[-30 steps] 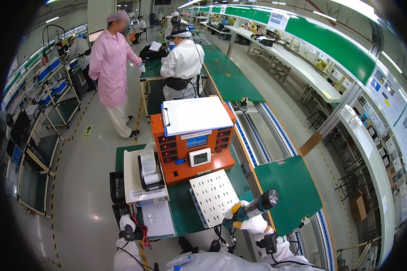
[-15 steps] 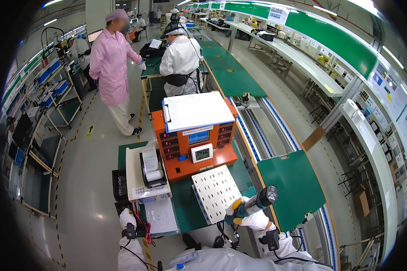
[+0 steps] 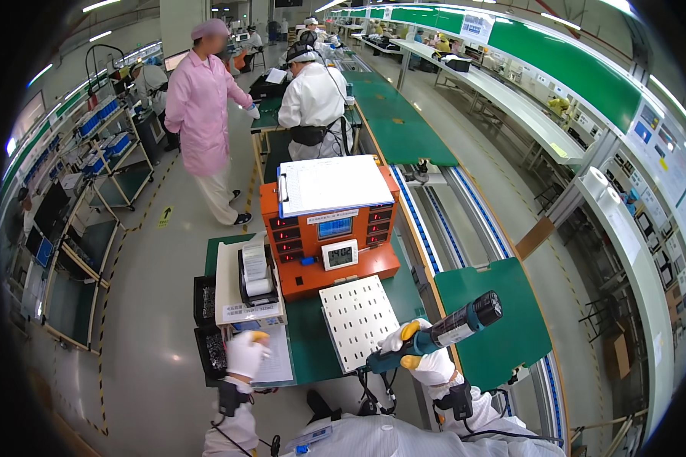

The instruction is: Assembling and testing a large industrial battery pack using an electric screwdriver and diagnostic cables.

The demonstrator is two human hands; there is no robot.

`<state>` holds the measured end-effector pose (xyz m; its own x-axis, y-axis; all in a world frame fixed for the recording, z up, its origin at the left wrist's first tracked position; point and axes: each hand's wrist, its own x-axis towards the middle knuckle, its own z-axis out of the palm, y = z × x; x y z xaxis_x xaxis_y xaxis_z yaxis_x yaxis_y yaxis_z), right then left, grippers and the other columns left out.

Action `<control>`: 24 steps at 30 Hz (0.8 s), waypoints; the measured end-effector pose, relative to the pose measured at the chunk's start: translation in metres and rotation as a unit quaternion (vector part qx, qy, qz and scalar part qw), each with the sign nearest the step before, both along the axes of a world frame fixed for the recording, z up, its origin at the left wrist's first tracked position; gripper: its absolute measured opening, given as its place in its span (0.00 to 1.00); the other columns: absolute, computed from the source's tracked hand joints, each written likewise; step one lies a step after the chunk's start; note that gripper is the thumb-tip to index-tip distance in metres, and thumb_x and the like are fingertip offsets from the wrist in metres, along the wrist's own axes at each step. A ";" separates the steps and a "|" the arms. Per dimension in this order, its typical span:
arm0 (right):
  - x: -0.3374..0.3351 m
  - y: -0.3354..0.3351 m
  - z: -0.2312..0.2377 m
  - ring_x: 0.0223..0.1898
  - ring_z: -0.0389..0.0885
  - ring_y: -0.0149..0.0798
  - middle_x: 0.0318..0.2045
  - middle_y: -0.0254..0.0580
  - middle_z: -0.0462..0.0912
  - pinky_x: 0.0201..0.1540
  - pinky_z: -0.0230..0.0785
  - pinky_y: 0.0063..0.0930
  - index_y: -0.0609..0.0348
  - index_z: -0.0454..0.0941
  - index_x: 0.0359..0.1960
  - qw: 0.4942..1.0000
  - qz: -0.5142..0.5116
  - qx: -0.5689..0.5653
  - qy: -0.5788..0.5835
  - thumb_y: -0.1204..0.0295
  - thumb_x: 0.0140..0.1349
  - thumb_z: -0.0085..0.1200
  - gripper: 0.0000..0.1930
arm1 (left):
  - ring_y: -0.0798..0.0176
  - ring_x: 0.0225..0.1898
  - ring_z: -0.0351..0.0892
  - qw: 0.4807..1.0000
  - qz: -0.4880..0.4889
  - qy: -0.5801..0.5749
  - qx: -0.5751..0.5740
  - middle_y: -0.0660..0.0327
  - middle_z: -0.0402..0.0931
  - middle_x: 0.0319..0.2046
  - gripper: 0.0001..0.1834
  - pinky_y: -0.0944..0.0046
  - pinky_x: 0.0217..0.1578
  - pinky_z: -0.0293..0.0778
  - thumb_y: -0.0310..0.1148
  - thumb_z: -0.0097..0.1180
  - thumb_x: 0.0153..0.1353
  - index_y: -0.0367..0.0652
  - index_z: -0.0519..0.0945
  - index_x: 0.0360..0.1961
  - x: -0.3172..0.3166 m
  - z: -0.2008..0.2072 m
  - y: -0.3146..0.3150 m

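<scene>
My right hand (image 3: 427, 362), in a white glove with yellow fingertips, is wrapped round a teal and black cordless screwdriver (image 3: 451, 327). The tool lies slantwise, its black end up to the right and its other end at the lower right corner of a white slotted metal plate (image 3: 358, 320). My left hand (image 3: 247, 356), gloved the same way, hangs over a printed sheet (image 3: 276, 358) beside the lower black bin (image 3: 212, 352) of small dark parts. Its fingers are drawn together; anything between them is too small to make out.
An orange test box (image 3: 328, 280) with displays stands behind the plate, carrying a clipboard (image 3: 335, 185) and a small clock (image 3: 340, 255). Left of it sits a tray with a paper roll (image 3: 259, 286). A conveyor with green boards (image 3: 495, 320) runs along the right. Two people work ahead.
My left hand has come up from beside the lower bin and moved right, over the sheet. The screwdriver has swung, its black end farther right and higher, its other end nearer the plate.
</scene>
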<state>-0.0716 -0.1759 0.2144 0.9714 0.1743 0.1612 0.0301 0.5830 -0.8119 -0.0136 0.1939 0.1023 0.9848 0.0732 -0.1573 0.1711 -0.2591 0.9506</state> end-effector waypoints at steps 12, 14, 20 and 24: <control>-0.024 -0.041 -0.001 0.46 0.79 0.48 0.37 0.43 0.80 0.56 0.70 0.52 0.55 0.71 0.41 0.999 -0.001 -0.003 -0.042 0.77 0.49 0.72 0.22 | 0.48 0.29 0.83 0.956 -0.260 -0.109 0.082 0.49 0.81 0.26 0.08 0.56 0.31 0.77 0.31 0.64 0.52 0.37 0.81 0.31 -0.066 0.016 -0.194; -0.030 -0.050 0.006 0.46 0.79 0.48 0.37 0.43 0.80 0.56 0.70 0.51 0.55 0.71 0.41 0.999 -0.002 -0.006 -0.032 0.76 0.49 0.72 0.22 | 0.47 0.30 0.82 0.953 -0.272 -0.104 0.087 0.49 0.81 0.26 0.08 0.55 0.31 0.77 0.31 0.64 0.51 0.38 0.81 0.31 -0.065 0.021 -0.203; -0.049 -0.072 0.014 0.48 0.76 0.43 0.39 0.40 0.78 0.60 0.67 0.45 0.54 0.70 0.42 0.999 0.022 -0.020 -0.039 0.77 0.50 0.70 0.22 | 0.47 0.30 0.82 0.936 -0.307 -0.137 0.108 0.50 0.81 0.26 0.08 0.55 0.31 0.77 0.30 0.64 0.51 0.39 0.83 0.32 -0.074 0.018 -0.219; -0.061 -0.080 0.011 0.50 0.74 0.38 0.40 0.37 0.77 0.61 0.65 0.38 0.54 0.70 0.44 0.998 0.055 -0.034 -0.014 0.79 0.51 0.67 0.21 | 0.48 0.29 0.82 0.942 -0.291 -0.144 0.085 0.52 0.82 0.26 0.07 0.56 0.31 0.77 0.29 0.65 0.51 0.39 0.83 0.31 -0.086 0.024 -0.224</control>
<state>-0.1327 -0.2562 0.2253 0.9410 0.2912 0.1723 -0.0077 0.5274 -0.8496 -0.0996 -0.0301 0.1260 0.8663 -0.4917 0.0885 -0.3061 -0.3825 0.8717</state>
